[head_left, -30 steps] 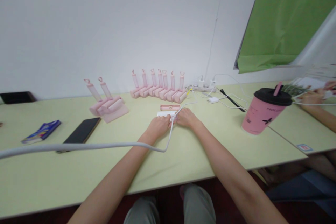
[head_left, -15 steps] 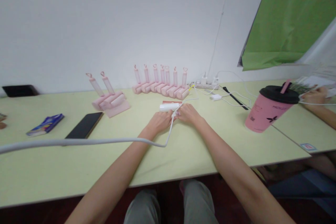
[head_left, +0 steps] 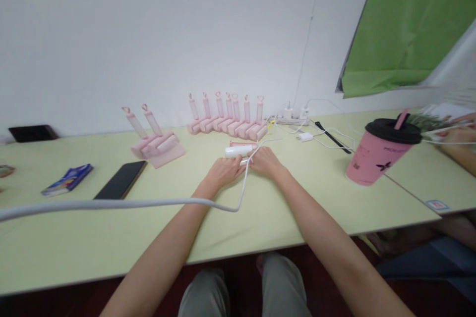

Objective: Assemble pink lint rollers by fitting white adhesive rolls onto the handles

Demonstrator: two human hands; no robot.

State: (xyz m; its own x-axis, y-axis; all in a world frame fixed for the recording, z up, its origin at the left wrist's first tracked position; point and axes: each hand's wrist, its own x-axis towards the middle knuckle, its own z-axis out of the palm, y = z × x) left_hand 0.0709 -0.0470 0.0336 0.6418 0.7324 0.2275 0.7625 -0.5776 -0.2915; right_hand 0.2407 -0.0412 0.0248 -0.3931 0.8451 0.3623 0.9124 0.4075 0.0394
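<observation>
My left hand (head_left: 223, 171) is closed, its fingertips on a small white piece (head_left: 244, 162) on the table. From the other side my right hand (head_left: 267, 161) grips the same piece, its fingers curled around the end. What kind of thing it is stays unclear, as my fingers and a white cable (head_left: 243, 183) partly cover it. Just beyond my fingertips lies a white cylinder (head_left: 238, 151). Behind that is a flat pink strip (head_left: 238, 144).
Pink tube-shaped items stand in a row (head_left: 226, 126) by the wall, with two more (head_left: 154, 143) to their left. A phone (head_left: 121, 181), a blue packet (head_left: 69, 180), a pink cup (head_left: 379, 158) and a power strip (head_left: 292, 121) surround the work spot. Another person's hand (head_left: 459, 133) is far right.
My left hand has drawn slightly left, showing more of the small white piece between my hands. The view has shifted a little. The other person's hand has moved.
</observation>
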